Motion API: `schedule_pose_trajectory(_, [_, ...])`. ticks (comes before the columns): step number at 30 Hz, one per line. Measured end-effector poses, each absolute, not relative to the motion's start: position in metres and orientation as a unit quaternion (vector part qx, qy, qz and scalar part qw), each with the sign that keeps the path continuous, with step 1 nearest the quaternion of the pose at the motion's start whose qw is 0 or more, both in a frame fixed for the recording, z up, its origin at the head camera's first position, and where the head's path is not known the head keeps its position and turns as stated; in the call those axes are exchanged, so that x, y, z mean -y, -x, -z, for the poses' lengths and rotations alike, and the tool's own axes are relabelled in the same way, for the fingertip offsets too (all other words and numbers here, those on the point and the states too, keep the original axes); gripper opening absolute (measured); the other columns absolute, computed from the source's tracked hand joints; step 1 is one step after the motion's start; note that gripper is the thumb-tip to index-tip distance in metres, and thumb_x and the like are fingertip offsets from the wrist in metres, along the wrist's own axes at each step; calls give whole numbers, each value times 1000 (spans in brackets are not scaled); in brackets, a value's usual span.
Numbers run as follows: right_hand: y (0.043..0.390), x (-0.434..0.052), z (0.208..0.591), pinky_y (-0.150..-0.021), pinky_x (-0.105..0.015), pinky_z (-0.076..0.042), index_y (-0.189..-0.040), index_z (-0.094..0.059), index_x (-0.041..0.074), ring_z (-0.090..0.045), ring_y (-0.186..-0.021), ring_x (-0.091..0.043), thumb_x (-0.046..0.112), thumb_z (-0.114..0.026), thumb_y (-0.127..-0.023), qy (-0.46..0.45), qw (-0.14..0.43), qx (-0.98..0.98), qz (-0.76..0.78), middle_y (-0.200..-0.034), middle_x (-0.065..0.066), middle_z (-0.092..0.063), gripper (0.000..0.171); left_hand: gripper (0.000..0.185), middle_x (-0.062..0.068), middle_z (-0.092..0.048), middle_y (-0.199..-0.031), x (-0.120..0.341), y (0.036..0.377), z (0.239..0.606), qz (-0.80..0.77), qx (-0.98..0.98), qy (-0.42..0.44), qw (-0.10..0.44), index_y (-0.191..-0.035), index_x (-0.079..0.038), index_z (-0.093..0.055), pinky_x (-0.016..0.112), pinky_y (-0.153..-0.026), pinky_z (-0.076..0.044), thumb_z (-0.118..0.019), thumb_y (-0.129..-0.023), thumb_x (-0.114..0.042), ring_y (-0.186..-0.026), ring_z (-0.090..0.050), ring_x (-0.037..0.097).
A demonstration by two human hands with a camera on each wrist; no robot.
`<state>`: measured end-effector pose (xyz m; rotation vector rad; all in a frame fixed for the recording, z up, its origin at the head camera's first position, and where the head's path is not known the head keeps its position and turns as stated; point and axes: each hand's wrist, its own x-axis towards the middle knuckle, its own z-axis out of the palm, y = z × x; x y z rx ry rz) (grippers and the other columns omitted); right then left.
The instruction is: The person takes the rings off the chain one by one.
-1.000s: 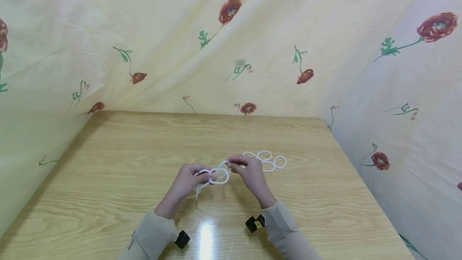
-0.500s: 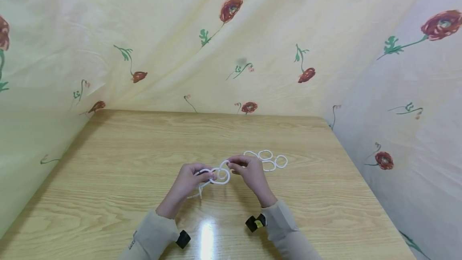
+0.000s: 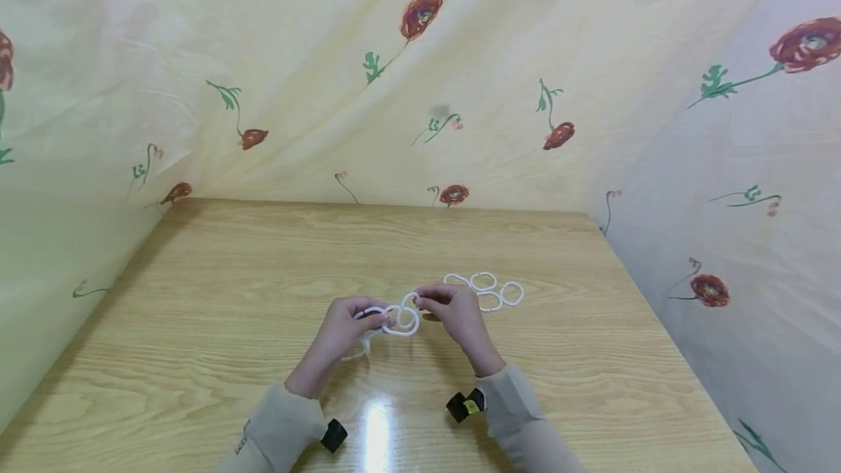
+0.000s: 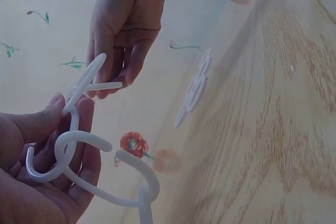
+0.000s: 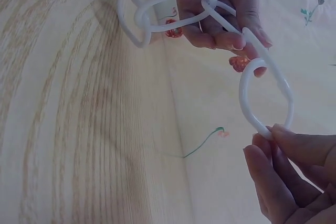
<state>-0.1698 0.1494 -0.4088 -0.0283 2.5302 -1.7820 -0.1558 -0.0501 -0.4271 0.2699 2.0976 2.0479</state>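
Observation:
My left hand (image 3: 348, 318) grips a short chain of white open-gapped plastic rings (image 5: 181, 22), its thumb and fingers around the links. Some linked rings hang below that hand towards the table. An end ring (image 3: 412, 327) sticks out to the right of the left fingertips. My right hand (image 3: 458, 312) pinches another white ring (image 5: 244, 98) between thumb and fingers. This ring crosses the end ring, and its curved tip lies inside it in the head view. Whether the two are fully linked, I cannot tell. Both hands are above the table.
Several loose white rings (image 3: 512, 293) lie on the wooden table (image 3: 296, 254), just beyond and to the right of my right hand. Flower-patterned cloth (image 3: 315, 93) hangs behind and at both sides of the table.
Both hands stay nearly in place with their holds. The right hand's ring shifts slightly against the end ring, and the hanging links sway a little.

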Motion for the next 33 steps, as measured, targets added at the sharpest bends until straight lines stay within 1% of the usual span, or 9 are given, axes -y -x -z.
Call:
schedule_pose_trajectory(4, [170,-150,408,-72,-29,-62,-100,-73,-3,-71,-82,-17,0,-70,-85,2,38,-816,577,-98,-18,-73,15,27,20,-73,-90,50,156,427,-687,-716,-82,95,-105,18,-64,16,-73,-57,-69,-87,-1,-75,-66,3])
schedule_pose_trajectory(9, [170,-150,408,-71,-30,-62,-99,-72,-4,-69,-80,-13,0,-70,-86,-2,51,-814,579,-98,-18,-73,14,26,20,-73,-91,48,156,427,-686,-718,-79,91,-105,18,-64,15,-73,-57,-69,-86,-1,-75,-66,3])
schedule_pose_trajectory(14, [169,-151,407,-69,-29,-62,-97,-72,-6,-70,-77,-13,-1,-70,-85,-4,55,-814,578,-96,-19,-73,13,25,19,-73,-90,47,155,428,-682,-722,-81,85,-102,16,-66,17,-73,-57,-71,-85,-2,-75,-66,4])
schedule_pose_trajectory(20, [168,-153,407,-69,-31,-62,-97,-71,-9,-70,-74,-14,-1,-70,-85,-3,64,-811,582,-94,-21,-72,14,22,18,-73,-91,47,157,426,-672,-734,-68,75,-101,10,-69,16,-72,-57,-72,-84,-4,-75,-66,5])
schedule_pose_trajectory(23, [167,-154,408,-70,-31,-62,-98,-72,-8,-69,-74,-13,-1,-70,-86,-3,70,-808,585,-95,-20,-72,15,23,19,-73,-91,47,157,426,-670,-735,-72,74,-102,10,-69,19,-73,-58,-72,-84,-4,-76,-67,5])
schedule_pose_trajectory(27, [167,-154,408,-70,-32,-62,-98,-72,-7,-70,-75,-14,0,-70,-86,-5,68,-811,581,-95,-19,-72,15,24,22,-73,-91,48,157,426,-670,-734,-83,74,-102,11,-69,21,-74,-60,-72,-84,-4,-76,-67,6])
schedule_pose_trajectory(33, [166,-156,409,-70,-30,-62,-97,-73,-6,-69,-76,-14,0,-71,-85,-19,53,-810,584,-94,-17,-73,13,25,19,-73,-91,47,157,427,-670,-736,-67,72,-103,11,-68,19,-72,-59,-73,-84,-4,-75,-67,5])
